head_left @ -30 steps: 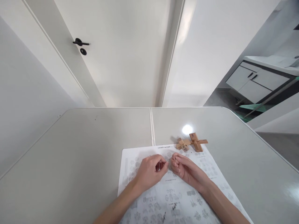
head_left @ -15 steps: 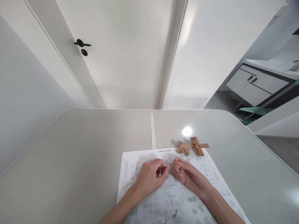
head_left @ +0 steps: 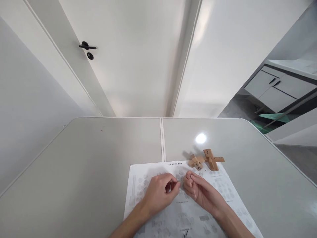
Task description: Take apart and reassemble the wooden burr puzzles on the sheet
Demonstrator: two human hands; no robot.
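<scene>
Over the printed sheet (head_left: 170, 219), the left hand (head_left: 159, 191) presses thumb and forefinger together while the right hand (head_left: 201, 193) curls its fingers inward (whether either pinches anything, I cannot tell). Both poses match those of a second ago. Beyond, at the sheet's far edge, the small wooden cross (head_left: 197, 162) and large wooden cross (head_left: 211, 161) stay untouched; their handling appears paused.

Left hand (head_left: 159, 192), right hand (head_left: 202, 192) over printed sheet (head_left: 182, 213); wooden crosses (head_left: 211, 162) beyond.

White door (head_left: 133, 66) with black handle (head_left: 88, 47) stands beyond the grey table (head_left: 94, 172); white-fronted cabinet (head_left: 264, 84) and grey floor (head_left: 298, 158) right of table.
</scene>
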